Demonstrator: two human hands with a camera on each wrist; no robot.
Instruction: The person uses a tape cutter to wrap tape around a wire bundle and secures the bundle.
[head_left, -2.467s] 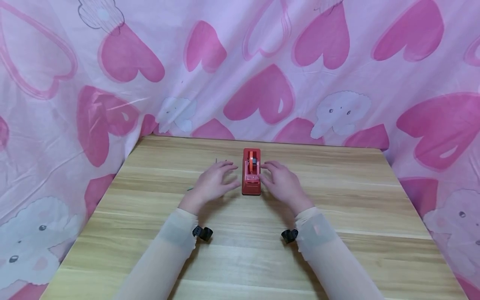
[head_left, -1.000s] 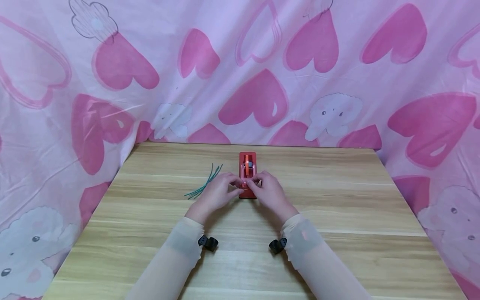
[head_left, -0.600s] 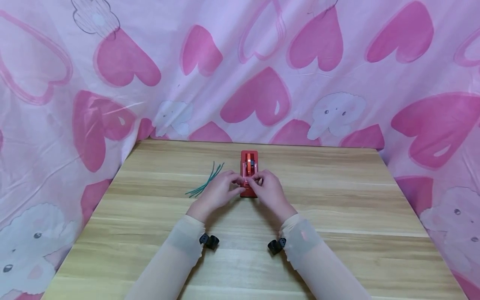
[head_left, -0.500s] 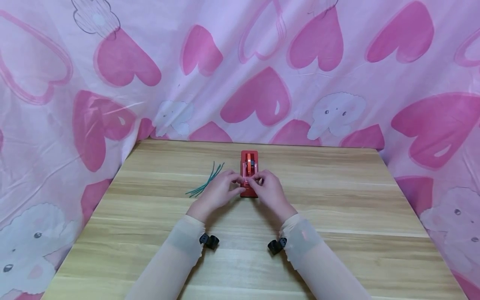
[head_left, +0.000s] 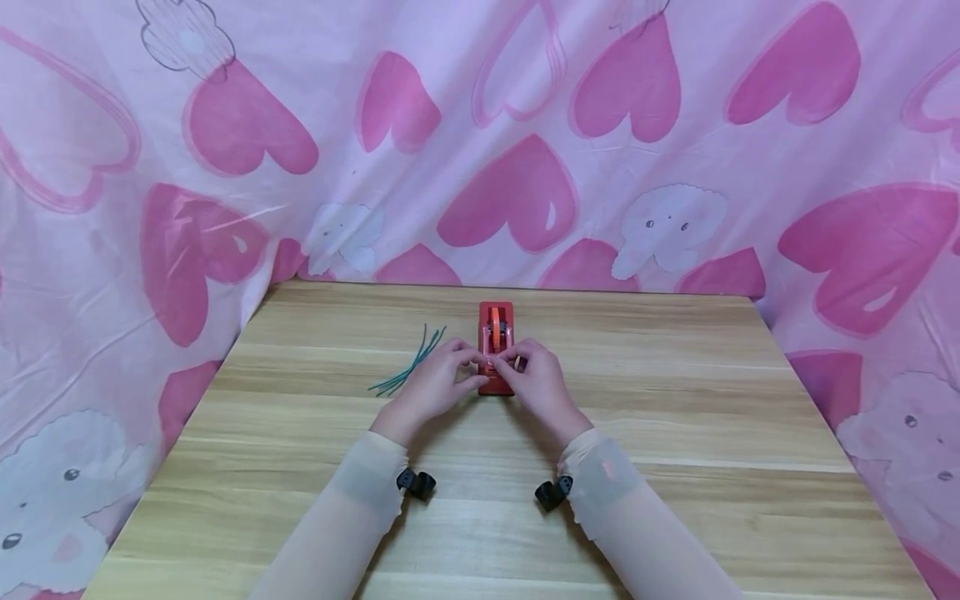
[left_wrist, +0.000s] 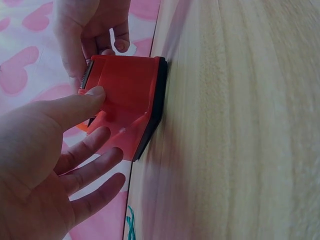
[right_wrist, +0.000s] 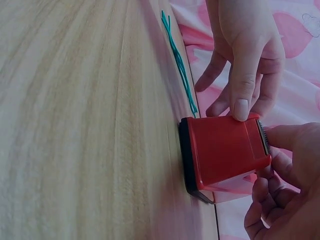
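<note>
A red tape dispenser (head_left: 496,385) with a black base and an orange roll core (head_left: 495,327) stands upright on the wooden table, its cutter end towards me. At its left front corner is my left hand (head_left: 435,382); the thumb (left_wrist: 82,106) presses the red front face, the index finger reaches the top near the cutter, and the other fingers stay spread. My right hand (head_left: 542,385) pinches at the toothed cutter (right_wrist: 263,136), with thumb and index finger drawn together and the other fingers curled. The tape end there is mostly hidden and hard to make out.
Several thin green strands (head_left: 401,377) lie in a loose bundle left of the dispenser, partly behind my left hand. A pink curtain with hearts (head_left: 510,196) hangs along the back and sides of the table (head_left: 480,542). Each wrist carries a small black camera.
Both hands have come inward from either side of the dispenser to its cutter end, uncovering more of the green strands. Over the last second they have barely moved; the dispenser stays put.
</note>
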